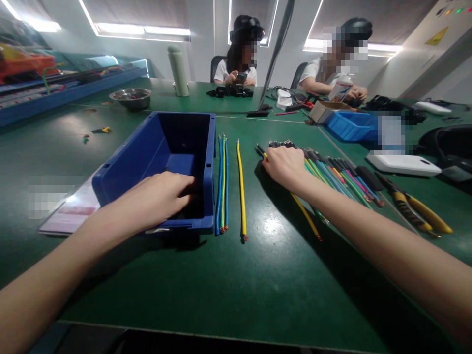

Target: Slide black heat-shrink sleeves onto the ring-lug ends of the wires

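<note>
My left hand (165, 194) reaches into a dark blue plastic bin (209, 172). Its thumb and index finger are apart; the other fingers and the bin's contents under them are hidden in shadow. My right hand (283, 164) is closed on a yellow wire (308, 216) with a black-sleeved far end, at the left side of a row of coloured wires (342, 179) with black sleeves. Between my hands lies a single yellow wire (241, 191) with bare copper at its near end. Several blue and yellow-green wires (223, 187) lie along the bin's right wall.
Yellow-handled pliers (416, 206) and a white device (403, 163) lie at right. Farther back stand a light blue bin (350, 127), a metal bowl (132, 100) and a green bottle (178, 71). Two people sit across the green table (221, 280). A flat sheet (70, 211) sticks out left of the bin.
</note>
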### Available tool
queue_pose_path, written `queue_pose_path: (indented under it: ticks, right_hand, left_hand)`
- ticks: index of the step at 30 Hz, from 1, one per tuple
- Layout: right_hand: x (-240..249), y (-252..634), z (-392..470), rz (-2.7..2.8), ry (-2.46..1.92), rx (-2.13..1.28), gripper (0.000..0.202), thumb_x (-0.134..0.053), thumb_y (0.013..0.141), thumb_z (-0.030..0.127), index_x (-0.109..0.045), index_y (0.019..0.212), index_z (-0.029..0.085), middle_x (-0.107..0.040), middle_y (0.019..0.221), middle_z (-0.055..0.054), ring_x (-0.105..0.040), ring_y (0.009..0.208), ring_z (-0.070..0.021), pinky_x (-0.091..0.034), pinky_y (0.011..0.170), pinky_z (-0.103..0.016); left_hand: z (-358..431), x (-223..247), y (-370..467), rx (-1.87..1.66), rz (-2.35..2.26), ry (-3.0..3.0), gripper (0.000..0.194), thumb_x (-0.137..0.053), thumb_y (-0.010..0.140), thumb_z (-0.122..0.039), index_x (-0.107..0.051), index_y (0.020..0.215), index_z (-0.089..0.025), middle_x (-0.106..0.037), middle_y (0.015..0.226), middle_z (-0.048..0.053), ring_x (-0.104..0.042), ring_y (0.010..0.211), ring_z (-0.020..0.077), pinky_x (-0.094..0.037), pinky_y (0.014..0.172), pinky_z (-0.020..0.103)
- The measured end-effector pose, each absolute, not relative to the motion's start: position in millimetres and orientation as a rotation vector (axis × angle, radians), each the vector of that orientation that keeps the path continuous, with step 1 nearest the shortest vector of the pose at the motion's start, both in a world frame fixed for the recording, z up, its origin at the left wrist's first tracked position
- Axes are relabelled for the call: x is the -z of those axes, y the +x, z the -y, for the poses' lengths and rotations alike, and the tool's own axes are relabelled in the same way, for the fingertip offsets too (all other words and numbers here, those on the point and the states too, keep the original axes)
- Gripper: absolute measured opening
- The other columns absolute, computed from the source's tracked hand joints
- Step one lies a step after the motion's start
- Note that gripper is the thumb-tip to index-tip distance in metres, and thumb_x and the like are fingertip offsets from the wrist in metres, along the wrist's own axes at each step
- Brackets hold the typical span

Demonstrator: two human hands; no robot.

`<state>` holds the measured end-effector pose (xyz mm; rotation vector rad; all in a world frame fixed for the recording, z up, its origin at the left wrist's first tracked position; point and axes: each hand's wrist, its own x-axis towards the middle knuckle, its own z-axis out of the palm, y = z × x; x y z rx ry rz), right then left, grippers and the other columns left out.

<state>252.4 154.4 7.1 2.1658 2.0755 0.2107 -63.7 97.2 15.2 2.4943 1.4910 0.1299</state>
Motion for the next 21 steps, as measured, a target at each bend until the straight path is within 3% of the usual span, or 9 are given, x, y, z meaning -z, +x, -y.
queue_pose_path:
  ticks: [13,21]
  right_hand:
    - [10,279,-197,-2.030,2.257,-0.407,0.048,-0.080,0.111,0.047,-0.071,0.150,0.021,-0.073,0.151,-0.014,-0.076,0.127,-0.0314,-0.068,0.105,-0.055]
    - [13,295,-175,-2.185,2.162,-0.520,0.047,-0.080,0.111,0.047,-0.071,0.149,0.022,-0.074,0.149,-0.013,-0.077,0.125,-0.0308,-0.068,0.103,-0.054]
  left_hand:
    - [-91,-29,-50,0.095,-1.609,2.469,0.020,-0.061,0.097,-0.021,-0.081,0.099,-0.025,-0.090,0.106,0.008,-0.087,0.100,0.0326,-0.062,0.082,0.037]
    - [-95,-24,-57,-0.025,-1.471,2.460,0.023,-0.061,0.099,-0.023,-0.083,0.105,-0.026,-0.089,0.111,0.008,-0.086,0.107,0.0302,-0.067,0.095,0.036]
